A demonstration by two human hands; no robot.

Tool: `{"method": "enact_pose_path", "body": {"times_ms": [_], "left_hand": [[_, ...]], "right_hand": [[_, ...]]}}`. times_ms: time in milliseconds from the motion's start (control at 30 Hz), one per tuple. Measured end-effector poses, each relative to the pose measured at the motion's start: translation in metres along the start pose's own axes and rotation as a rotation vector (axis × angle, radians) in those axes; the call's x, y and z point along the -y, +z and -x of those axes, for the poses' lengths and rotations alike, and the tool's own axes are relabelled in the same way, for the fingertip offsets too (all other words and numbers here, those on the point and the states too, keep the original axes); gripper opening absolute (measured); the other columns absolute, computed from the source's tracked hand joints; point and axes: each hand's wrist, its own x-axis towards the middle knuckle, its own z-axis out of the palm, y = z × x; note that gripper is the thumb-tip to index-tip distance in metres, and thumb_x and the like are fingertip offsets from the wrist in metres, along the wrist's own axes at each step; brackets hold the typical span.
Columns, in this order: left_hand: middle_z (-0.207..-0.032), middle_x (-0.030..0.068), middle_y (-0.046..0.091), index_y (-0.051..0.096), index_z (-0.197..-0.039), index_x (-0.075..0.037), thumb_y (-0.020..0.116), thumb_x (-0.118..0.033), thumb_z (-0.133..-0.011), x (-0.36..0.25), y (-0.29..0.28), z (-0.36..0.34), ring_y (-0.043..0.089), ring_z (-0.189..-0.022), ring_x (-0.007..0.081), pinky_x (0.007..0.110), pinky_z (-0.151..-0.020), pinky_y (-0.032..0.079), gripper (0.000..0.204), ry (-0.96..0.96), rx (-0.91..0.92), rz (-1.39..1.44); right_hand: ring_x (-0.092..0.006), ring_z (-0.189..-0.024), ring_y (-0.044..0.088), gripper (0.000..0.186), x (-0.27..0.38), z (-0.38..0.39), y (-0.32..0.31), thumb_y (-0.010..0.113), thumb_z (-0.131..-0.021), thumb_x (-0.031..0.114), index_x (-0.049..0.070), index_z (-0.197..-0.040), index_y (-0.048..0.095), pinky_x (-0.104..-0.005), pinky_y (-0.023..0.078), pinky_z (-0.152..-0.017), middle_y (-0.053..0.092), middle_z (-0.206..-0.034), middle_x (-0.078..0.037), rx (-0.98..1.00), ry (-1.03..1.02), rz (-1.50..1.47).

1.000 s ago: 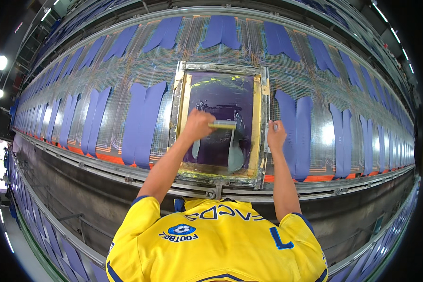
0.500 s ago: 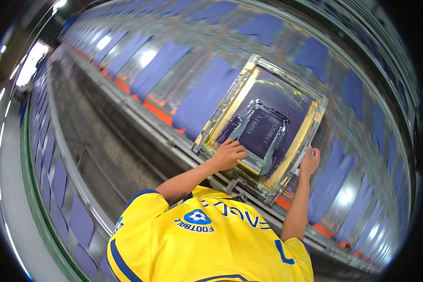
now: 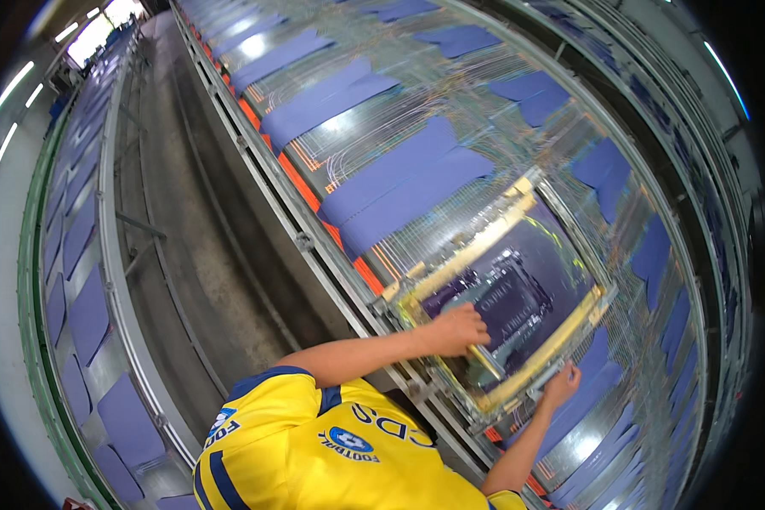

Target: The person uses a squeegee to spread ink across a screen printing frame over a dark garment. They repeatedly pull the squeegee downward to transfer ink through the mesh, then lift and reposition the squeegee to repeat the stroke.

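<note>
the left hand [image 3: 457, 330] is closed over a narrow yellowish squeegee [image 3: 488, 364], held at the glossy dark purple mesh [image 3: 561, 285] of a rectangular, yellow-taped screen frame [image 3: 476, 249] on the metal bench [image 3: 348, 140]. the right hand [image 3: 561, 384] is curled at the frame's edge; its grip cannot be told. an ink-spreading stroke seems in hand, with steady pressure likely called for. much of the squeegee is hidden by the left hand.

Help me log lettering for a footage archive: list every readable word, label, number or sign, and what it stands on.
Wording is not copied here; its places:
Yellow jersey: dark-blue chest letters, partly visible.
Football badge: small word beside it, readable.
Left sleeve: partial lettering.
Framed screen: pale lettering, too blurred to read surely.
</note>
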Motion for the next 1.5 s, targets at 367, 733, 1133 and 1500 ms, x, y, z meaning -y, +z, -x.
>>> {"method": "enact_pose_path", "body": {"times_ms": [367,733,1133,1500], "left_hand": [[-0.086,0.0010,0.057,0.067,-0.102,-0.008,0.065,-0.015,-0.077,0.441,-0.031,0.127,0.055,-0.090,0.0193,0.033,-0.085,0.042,0.027,-0.030,-0.321,0.317],[-0.086,0.0019,0.059,0.067,-0.087,-0.009,0.067,-0.016,-0.077,0.498,-0.032,0.111,0.056,-0.091,0.0205,0.034,-0.085,0.042,0.012,-0.126,-0.172,0.319],[-0.077,0.0087,0.066,0.066,-0.078,-0.011,0.065,-0.015,-0.073,0.298,-0.014,-0.047,0.066,-0.077,0.0285,0.044,-0.073,0.049,0.006,-0.149,0.111,0.035],[-0.094,0.0070,0.064,0.070,-0.098,-0.010,0.081,-0.014,-0.071,0.009,0.133,-0.126,0.061,-0.091,0.0303,0.043,-0.080,0.046,0.030,-0.332,0.315,-0.187]], "right_hand": [[-0.0027,-0.042,0.025,0.025,0.121,0.034,0.439,0.064,-0.100,0.038,0.016,-0.088,0.056,-0.0252,0.018,-0.038,0.030,-0.054,0.009,0.014,0.256,-0.027],[-0.0017,-0.042,0.024,0.029,0.123,0.022,0.492,0.061,-0.102,0.039,0.018,-0.085,0.050,-0.0237,0.016,-0.039,0.028,-0.052,0.009,0.043,0.387,-0.001],[-0.0245,-0.101,0.065,0.024,0.008,-0.080,0.283,0.055,-0.099,0.016,0.003,-0.113,0.069,-0.0347,0.048,-0.092,0.072,-0.107,-0.010,0.033,-0.216,0.313],[-0.0452,-0.077,0.067,0.021,-0.100,-0.114,0.114,0.062,-0.097,0.024,0.012,-0.114,0.062,-0.0522,0.051,-0.070,0.068,-0.081,-0.025,0.221,0.136,-0.156]]}}
